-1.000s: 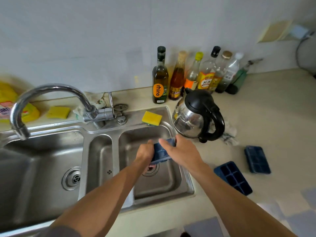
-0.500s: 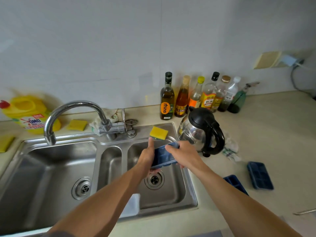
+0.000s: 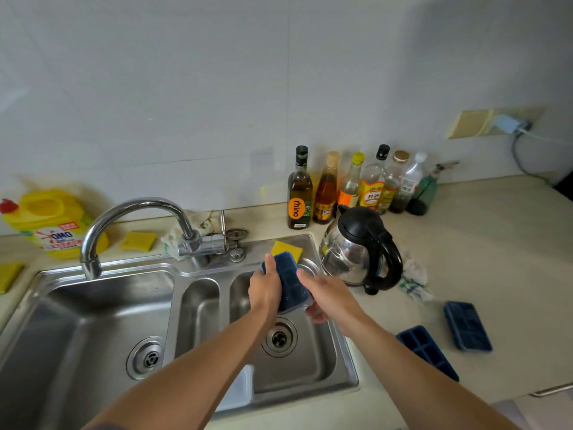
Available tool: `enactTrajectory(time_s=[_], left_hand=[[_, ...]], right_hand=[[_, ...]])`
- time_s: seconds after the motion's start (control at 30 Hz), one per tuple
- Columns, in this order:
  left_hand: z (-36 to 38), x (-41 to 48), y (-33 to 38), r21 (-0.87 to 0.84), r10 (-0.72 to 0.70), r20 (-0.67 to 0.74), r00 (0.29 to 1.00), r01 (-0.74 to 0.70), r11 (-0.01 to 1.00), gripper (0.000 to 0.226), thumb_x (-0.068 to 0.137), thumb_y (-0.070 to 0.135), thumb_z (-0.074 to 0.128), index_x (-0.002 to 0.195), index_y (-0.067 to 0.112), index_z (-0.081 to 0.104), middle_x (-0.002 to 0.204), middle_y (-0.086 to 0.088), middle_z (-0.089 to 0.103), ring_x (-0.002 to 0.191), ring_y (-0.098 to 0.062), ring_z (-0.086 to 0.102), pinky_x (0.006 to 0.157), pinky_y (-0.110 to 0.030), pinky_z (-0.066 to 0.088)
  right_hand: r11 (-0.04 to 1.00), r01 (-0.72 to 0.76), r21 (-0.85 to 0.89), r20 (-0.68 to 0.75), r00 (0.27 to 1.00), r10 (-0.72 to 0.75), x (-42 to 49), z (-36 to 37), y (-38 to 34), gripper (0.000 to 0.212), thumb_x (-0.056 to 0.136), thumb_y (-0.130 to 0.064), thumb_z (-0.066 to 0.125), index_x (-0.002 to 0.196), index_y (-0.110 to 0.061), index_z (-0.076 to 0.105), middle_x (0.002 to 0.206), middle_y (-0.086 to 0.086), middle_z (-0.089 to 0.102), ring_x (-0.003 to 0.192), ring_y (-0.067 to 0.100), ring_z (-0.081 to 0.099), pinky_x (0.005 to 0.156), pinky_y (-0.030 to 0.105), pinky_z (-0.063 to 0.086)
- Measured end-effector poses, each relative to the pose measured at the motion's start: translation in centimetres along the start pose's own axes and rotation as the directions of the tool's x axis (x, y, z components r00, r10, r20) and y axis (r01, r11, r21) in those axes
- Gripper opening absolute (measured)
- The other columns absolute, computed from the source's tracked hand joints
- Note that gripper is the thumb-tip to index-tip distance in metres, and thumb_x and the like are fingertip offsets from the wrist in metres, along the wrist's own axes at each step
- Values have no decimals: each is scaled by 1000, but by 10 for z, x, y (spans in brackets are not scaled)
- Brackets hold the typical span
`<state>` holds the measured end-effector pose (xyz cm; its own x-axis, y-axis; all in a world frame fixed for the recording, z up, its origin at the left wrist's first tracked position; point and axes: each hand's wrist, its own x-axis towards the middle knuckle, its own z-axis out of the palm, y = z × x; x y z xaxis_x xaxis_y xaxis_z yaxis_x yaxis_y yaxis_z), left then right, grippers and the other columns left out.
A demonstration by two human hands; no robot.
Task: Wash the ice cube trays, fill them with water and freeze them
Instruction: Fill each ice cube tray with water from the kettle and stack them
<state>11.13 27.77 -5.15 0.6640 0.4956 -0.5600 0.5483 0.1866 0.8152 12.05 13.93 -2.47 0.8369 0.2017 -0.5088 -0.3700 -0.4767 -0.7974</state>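
Over the right-hand basin (image 3: 310,377) of the steel sink (image 3: 198,271), both hands are on one dark blue ice cube tray (image 3: 291,283). It's held up clear of the drain (image 3: 279,337), far end tipped toward the wall. The left hand (image 3: 263,293) grips the tray's left edge, thumb lying up along the side. The right hand (image 3: 330,297) clamps the opposite side, fingers curled beneath the near end.

Just past the tray's far end, a yellow sponge (image 3: 291,248) sits on the sink's back corner, partly covered by the tray. Close on the right, a steel kettle (image 3: 356,256) with a black lid and handle stands on the counter (image 3: 480,243) at the sink's edge, with a crumpled cloth (image 3: 414,282) beside it. Two more blue trays lie on that counter, apart from the hands. The second tray (image 3: 426,352) is near the sink rim, partly behind the right forearm, and the third tray (image 3: 467,325) is further out.

A row of bottles (image 3: 356,187) lines the wall behind the kettle. Off to the left, the curved tap (image 3: 136,209) has its spout at the back of the large left basin (image 3: 93,321). A yellow detergent jug (image 3: 49,221) and another sponge (image 3: 138,241) sit behind it.
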Motion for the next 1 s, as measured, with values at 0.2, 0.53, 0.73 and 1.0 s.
enactTrajectory(time_s=[0.2,0.53,0.73,1.0], left_hand=[[7,-10,10,355,270,91,959,-284,891,61,100,61,36,114,8,62,106,-11,68,97,-28,65,91,-42,54],[10,-1,12,418,325,135,936,-352,838,61,101,59,36,106,5,65,101,-13,70,90,-26,66,85,-40,54],[3,4,12,463,367,164,916,-400,791,62,100,62,34,102,9,65,99,-10,71,87,-23,67,65,-29,47],[6,-1,4,464,349,224,910,-415,783,53,101,60,36,98,14,64,96,-5,70,84,-16,66,65,-28,47]], right_hand=[[995,72,-69,-142,987,-81,4,13,0,52,98,-63,44,84,-18,67,87,9,70,75,25,73,54,36,60],[951,180,-253,-265,932,-247,19,23,13,61,104,-59,35,85,-13,72,84,6,72,79,18,68,81,39,58],[990,127,-59,-245,960,-138,31,20,-1,57,102,-63,29,86,-23,66,89,1,69,84,15,66,71,33,52],[978,172,-120,-338,919,-204,37,14,4,64,103,-61,31,82,-7,58,79,13,61,77,30,58,75,37,45]])
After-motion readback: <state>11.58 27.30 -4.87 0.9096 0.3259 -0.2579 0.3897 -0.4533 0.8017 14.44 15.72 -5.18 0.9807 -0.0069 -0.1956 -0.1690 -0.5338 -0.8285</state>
